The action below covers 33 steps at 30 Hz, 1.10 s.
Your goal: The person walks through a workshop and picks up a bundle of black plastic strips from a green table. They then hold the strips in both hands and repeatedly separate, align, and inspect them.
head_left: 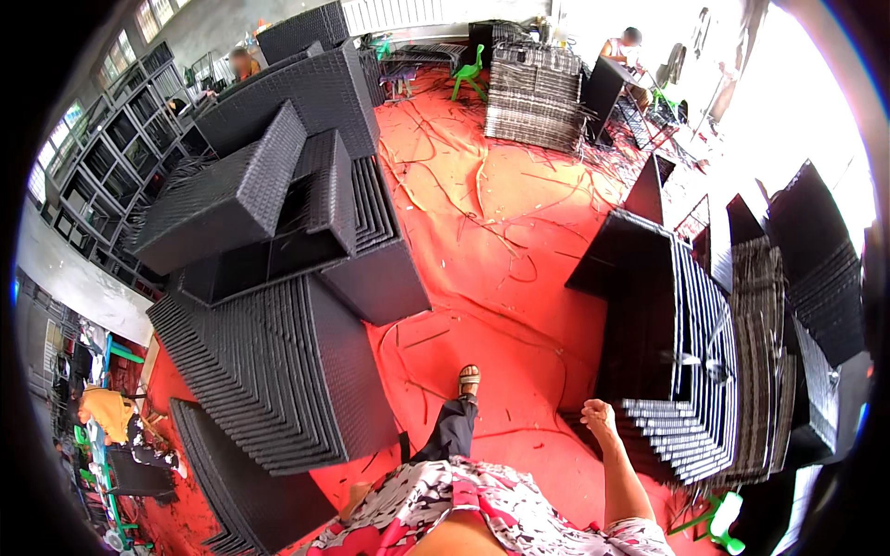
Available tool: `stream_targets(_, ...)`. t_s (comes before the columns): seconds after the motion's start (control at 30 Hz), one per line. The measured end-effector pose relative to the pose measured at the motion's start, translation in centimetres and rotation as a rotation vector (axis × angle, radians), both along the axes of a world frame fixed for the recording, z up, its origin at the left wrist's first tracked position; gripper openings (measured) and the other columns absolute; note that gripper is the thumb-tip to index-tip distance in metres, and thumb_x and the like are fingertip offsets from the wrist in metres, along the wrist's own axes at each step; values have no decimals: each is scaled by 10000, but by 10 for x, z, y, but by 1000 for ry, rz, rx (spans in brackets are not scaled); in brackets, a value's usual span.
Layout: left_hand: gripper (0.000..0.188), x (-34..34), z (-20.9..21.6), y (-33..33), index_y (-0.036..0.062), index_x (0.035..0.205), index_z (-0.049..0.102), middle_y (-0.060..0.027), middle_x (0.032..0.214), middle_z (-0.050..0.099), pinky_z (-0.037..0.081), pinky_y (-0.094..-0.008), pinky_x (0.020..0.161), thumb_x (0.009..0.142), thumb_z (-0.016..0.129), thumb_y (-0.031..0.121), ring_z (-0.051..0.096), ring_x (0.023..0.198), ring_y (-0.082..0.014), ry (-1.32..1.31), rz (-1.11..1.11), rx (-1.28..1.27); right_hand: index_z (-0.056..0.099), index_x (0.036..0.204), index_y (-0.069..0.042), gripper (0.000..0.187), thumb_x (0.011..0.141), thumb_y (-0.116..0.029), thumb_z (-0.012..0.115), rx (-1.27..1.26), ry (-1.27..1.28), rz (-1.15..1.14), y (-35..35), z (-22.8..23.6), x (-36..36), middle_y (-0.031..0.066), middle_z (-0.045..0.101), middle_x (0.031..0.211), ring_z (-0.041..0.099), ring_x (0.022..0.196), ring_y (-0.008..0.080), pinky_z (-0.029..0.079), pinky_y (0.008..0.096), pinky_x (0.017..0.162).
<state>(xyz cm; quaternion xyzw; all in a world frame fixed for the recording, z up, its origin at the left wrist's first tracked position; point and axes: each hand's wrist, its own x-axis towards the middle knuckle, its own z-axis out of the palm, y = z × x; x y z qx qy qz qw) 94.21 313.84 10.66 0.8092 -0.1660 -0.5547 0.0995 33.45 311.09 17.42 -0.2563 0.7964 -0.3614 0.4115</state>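
My right hand [599, 416] hangs beside my body with its fingers curled in, and nothing shows in it. Nearest to it is a stack of dark woven wicker panels [677, 435] on the right, with a gap between hand and panels. Of my left arm only a bit of skin [355, 500] shows beside my patterned shirt [417, 496]; the left hand itself is hidden. One sandalled foot [469, 380] is stretched forward on the red floor covering [519, 343]. A large pile of nested black wicker panels [269, 371] stands to my left.
Between the piles runs a red floor strip strewn with loose strands [482, 176]. Farther off are a grey wicker stack [533, 97], a green chair [470, 74] and a seated person [623, 51]. Metal frames [120, 153] line the left wall. A green stool [726, 521] lies at lower right.
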Motion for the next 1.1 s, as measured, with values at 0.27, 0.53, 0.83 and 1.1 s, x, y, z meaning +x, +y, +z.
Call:
stream_targets(0.27,257,-147,-35,-345,50,808,584,-102,681,614,477,-285,496,852,543,301,588,554,-180,204,-93,-235,663,698,-137,99,655,-224,648,456,741,1416,-95,-114,-96,33,648,741,633,730,204,502,313,588)
stream_targets(0.53,259,-324,68,-681,37,899,585,-50,756,620,482,-236,566,851,561,290,596,640,-120,586,-196,-432,686,743,-154,107,690,-212,613,879,597,1337,-238,-94,-156,49,663,793,645,769,207,508,327,573)
stream_targets(0.83,288,-352,50,-884,48,900,567,-66,764,610,468,-267,554,833,566,327,588,651,-150,412,-90,-278,595,843,-69,105,746,-109,596,157,-261,168,-747,-42,-252,71,595,673,606,523,169,422,256,368)
stream_targets(1.1,238,-366,29,-1082,27,820,565,-75,714,606,457,-267,490,852,535,261,581,589,-157,360,95,-313,591,952,6,242,778,-161,576,31,-85,291,-1092,-23,-274,86,614,703,600,532,136,473,241,430)
